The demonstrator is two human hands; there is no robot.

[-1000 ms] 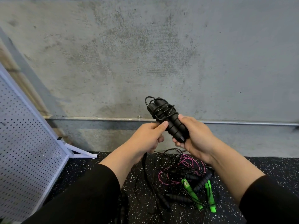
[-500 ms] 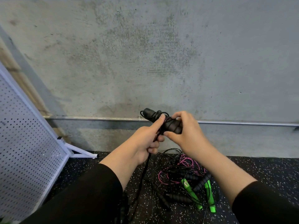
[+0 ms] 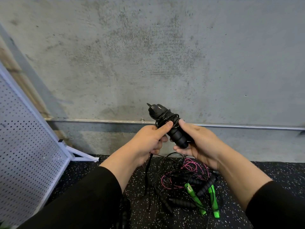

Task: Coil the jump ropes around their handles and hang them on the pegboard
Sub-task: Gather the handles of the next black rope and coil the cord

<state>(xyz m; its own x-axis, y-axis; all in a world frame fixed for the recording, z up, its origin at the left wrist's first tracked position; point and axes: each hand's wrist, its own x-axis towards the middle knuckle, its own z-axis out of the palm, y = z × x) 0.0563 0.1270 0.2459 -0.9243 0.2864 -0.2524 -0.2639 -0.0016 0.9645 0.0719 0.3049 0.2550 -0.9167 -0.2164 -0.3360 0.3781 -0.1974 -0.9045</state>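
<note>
Holding the black jump rope handles [image 3: 175, 134] up in front of a concrete wall [image 3: 148, 55], both hands are working the same bundle. The right hand [image 3: 200, 145] is gripping the lower end of the handles, and the left hand [image 3: 148, 141] is pinching the black cord [image 3: 166, 117] that's wrapping around the upper part. A loose length is hanging down from the left fist. Sitting below on the speckled floor [image 3: 272, 171] is a tangled pile of ropes [image 3: 189, 187], and the white pegboard [image 3: 24, 146] is leaning off to the left.
</note>
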